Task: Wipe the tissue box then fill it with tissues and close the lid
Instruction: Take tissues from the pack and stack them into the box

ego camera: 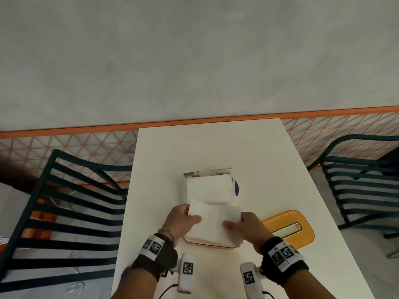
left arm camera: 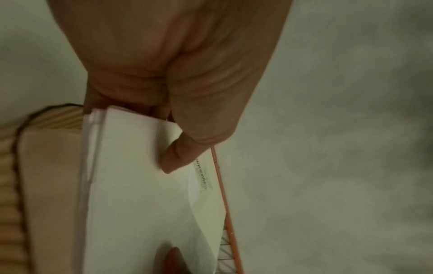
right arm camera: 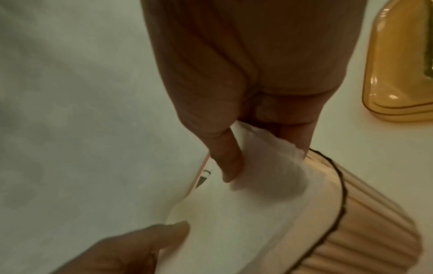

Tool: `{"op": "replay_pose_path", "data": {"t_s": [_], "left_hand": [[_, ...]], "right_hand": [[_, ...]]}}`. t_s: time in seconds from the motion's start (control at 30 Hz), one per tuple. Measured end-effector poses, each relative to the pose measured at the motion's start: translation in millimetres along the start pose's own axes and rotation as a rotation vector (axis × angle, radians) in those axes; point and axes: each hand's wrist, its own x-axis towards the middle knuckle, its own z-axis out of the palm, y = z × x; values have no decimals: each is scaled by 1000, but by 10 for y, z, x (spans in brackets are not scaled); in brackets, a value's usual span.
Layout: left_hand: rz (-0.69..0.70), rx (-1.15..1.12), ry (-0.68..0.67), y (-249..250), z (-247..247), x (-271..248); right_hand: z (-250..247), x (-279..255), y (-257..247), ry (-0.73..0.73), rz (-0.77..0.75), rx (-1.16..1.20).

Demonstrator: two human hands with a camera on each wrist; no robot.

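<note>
At the table's six o'clock edge (ego camera: 280,169), left hand (ego camera: 180,221) and right hand (ego camera: 250,228) pinch the tissue stack (ego camera: 216,223) above the ribbed amber tissue box (ego camera: 207,243); uneven lowering could snag corners on the rim.

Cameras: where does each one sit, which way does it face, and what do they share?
Head: above the table, facing forward and down; shows both hands holding the tissue stack.
Left wrist: looks along the left hand at the stack, over the ribbed tissue box.
Right wrist: looks along the right hand; yellow lid beside it.
Shared: stack and box.
</note>
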Motion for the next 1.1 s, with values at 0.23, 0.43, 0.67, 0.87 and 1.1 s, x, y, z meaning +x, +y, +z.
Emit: {"op": "replay_pose_path", "data": {"t_s": [0.23, 0.43, 0.67, 0.87, 1.1], "left_hand": [[87, 424, 130, -154, 157, 62], [114, 683, 149, -146, 302, 64], [208, 734, 192, -149, 314, -15], [499, 799, 48, -138, 389, 0], [508, 1449, -512, -183, 857, 412]], "right_hand": [[247, 151, -5, 169, -44, -589], [397, 180, -6, 226, -33, -767], [375, -7, -70, 320, -77, -862], [127, -177, 90, 480, -68, -707], [79, -17, 256, 408, 9, -530]]}}
